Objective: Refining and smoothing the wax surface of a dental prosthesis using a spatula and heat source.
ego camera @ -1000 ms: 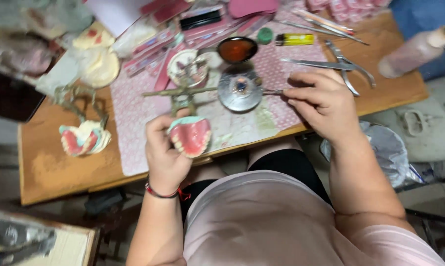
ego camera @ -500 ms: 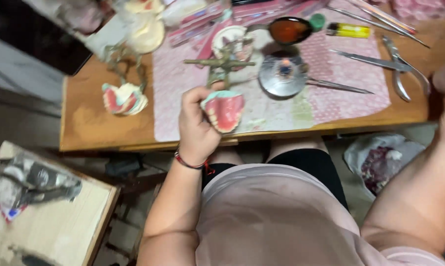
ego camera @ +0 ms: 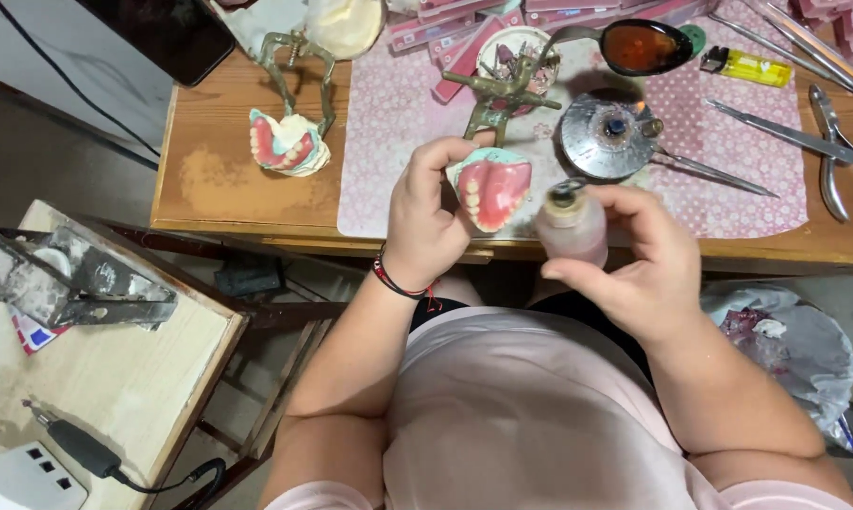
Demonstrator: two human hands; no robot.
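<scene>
The right hand has come back holding a small pinkish bottle beside the pink-and-white denture model gripped by the left hand at the counter's front edge.

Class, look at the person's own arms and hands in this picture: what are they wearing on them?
Both forearms are bare, with no gloves. The left hand has a thin red and black cord bracelet around its wrist. The right hand shows no ring, watch or band. Short pale pink sleeves show at the picture's bottom edge.

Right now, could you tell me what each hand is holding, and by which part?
The left hand grips the pink denture by its left edge. The right hand holds a small pinkish bottle around its body, cap upward.
</scene>
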